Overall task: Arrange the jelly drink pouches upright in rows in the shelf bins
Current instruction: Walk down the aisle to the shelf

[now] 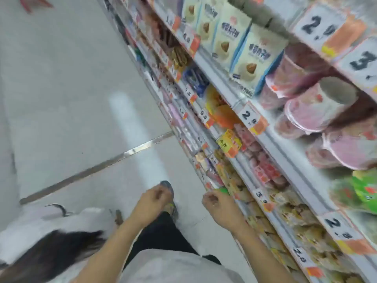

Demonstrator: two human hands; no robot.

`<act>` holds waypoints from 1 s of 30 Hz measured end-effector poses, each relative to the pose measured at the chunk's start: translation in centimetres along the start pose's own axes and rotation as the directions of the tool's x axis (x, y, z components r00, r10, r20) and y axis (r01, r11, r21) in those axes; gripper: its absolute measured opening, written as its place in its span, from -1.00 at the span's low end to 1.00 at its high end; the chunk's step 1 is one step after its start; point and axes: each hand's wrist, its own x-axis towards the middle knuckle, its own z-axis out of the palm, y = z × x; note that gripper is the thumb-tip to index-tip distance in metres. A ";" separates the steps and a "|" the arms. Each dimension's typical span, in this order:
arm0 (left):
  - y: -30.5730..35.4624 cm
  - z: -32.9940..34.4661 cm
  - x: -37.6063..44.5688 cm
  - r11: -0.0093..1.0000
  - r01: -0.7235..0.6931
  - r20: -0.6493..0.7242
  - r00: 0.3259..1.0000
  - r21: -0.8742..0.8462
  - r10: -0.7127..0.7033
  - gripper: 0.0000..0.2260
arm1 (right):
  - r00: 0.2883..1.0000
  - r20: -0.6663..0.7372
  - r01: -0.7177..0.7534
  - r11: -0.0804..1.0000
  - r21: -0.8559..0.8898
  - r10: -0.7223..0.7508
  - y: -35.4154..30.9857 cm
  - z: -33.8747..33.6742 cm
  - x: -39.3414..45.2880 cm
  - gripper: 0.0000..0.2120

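Note:
The view is blurred by motion. Pink jelly drink pouches with white caps lie piled on a shelf at the upper right, and green pouches sit beside them further right. My left hand hangs over the floor with fingers curled and nothing in it. My right hand is curled at the front edge of a low shelf, its fingertips by a small green item. Blur hides whether it grips that item.
Tall shelving runs along the right with orange price tags, white snack boxes above and yellow packets below. Grey aisle floor lies to the left, crossed by a metal strip. My foot shows below the hands.

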 end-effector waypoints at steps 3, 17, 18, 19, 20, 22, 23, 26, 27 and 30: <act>-1.7 -4.1 3.7 0.988 0.101 -0.064 0.994 0.117 -0.094 -0.73 | 0.995 0.039 0.090 0.994 -0.065 -0.088 -5.7 0.9 7.5 -0.90; 4.1 -30.5 27.4 0.978 0.208 -0.154 0.967 0.028 -0.202 -0.84 | 0.961 0.247 0.164 0.975 -0.152 -0.123 -31.1 1.4 38.5 -0.87; 5.2 -32.5 29.5 0.978 0.209 -0.159 0.966 0.022 -0.203 -0.84 | 0.961 0.257 0.150 0.974 -0.167 -0.104 -32.0 1.2 40.6 -0.86; 6.1 -34.5 31.8 0.979 0.203 -0.172 0.965 0.011 -0.199 -0.84 | 0.960 0.265 0.142 0.974 -0.178 -0.091 -32.9 1.1 42.9 -0.86; 6.9 -36.5 34.2 0.980 0.197 -0.186 0.964 0.005 -0.193 -0.85 | 0.959 0.271 0.141 0.972 -0.190 -0.086 -33.8 1.2 45.4 -0.87; 8.8 -40.3 38.4 0.982 0.188 -0.198 0.963 0.002 -0.184 -0.87 | 0.958 0.277 0.134 0.970 -0.201 -0.075 -36.1 1.4 50.6 -0.88; 9.7 -42.2 40.5 0.983 0.184 -0.207 0.962 -0.003 -0.180 -0.87 | 0.955 0.284 0.149 0.966 -0.213 -0.085 -37.8 1.6 53.4 -0.89; 11.5 -48.2 45.9 0.980 0.196 -0.233 0.952 -0.039 -0.199 -0.88 | 0.938 0.333 0.182 0.957 -0.227 -0.099 -44.2 2.6 61.7 -0.89; 12.1 -50.2 47.5 0.979 0.202 -0.240 0.949 -0.037 -0.205 -0.88 | 0.928 0.356 0.200 0.954 -0.223 -0.111 -46.7 3.1 64.3 -0.89; 13.1 -56.1 51.9 0.971 0.234 -0.268 0.934 -0.035 -0.235 -0.87 | 0.893 0.419 0.276 0.936 -0.218 -0.166 -54.6 4.7 72.0 -0.89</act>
